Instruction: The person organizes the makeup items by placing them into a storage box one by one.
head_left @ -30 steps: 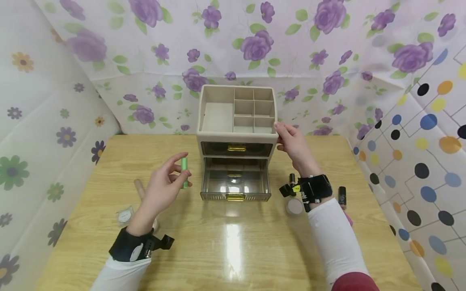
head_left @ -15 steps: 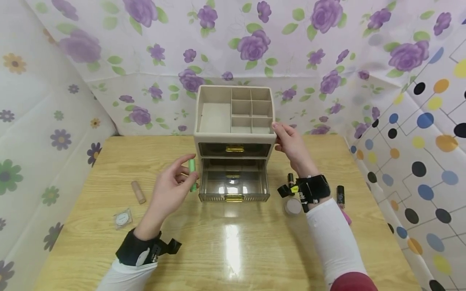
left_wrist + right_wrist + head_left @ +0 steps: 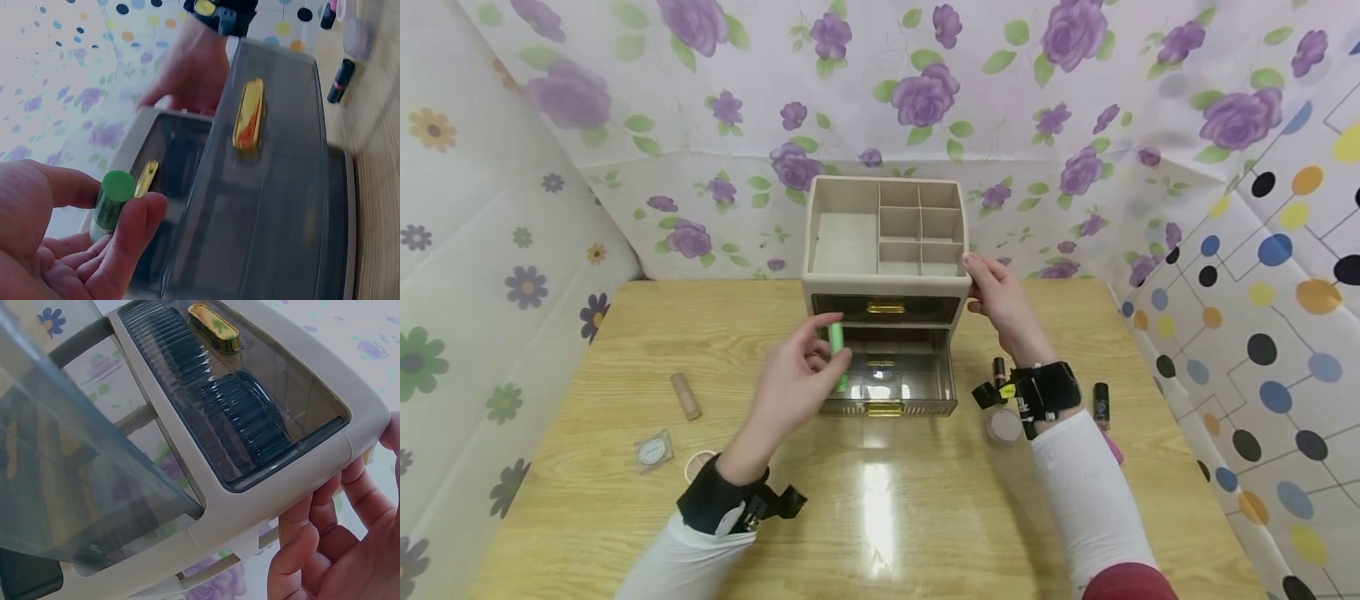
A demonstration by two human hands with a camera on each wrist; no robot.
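Note:
My left hand (image 3: 793, 382) pinches a small green cosmetic tube (image 3: 837, 337) between thumb and fingers, held upright over the left part of the pulled-out lower drawer (image 3: 917, 407). In the left wrist view the tube's round green end (image 3: 118, 184) faces the camera. The cream desktop organizer (image 3: 850, 285) has an open compartmented top and a shut upper drawer (image 3: 925, 309) with a gold handle. My right hand (image 3: 1006, 310) grips the organizer's right side, thumb at the top edge. In the right wrist view its fingers (image 3: 325, 515) curl against the side wall.
On the left of the table lie a beige tube (image 3: 685, 396), a small clear square case (image 3: 653, 451) and a round item (image 3: 698, 465) partly behind the left wrist. On the right are a dark tube (image 3: 998, 370), a round jar (image 3: 1004, 426), a black bottle (image 3: 1101, 404) and a pink item (image 3: 1112, 447).
My left hand has moved right with the green tube, from beside the organizer to over the lower drawer. My right hand stays at the organizer's side.

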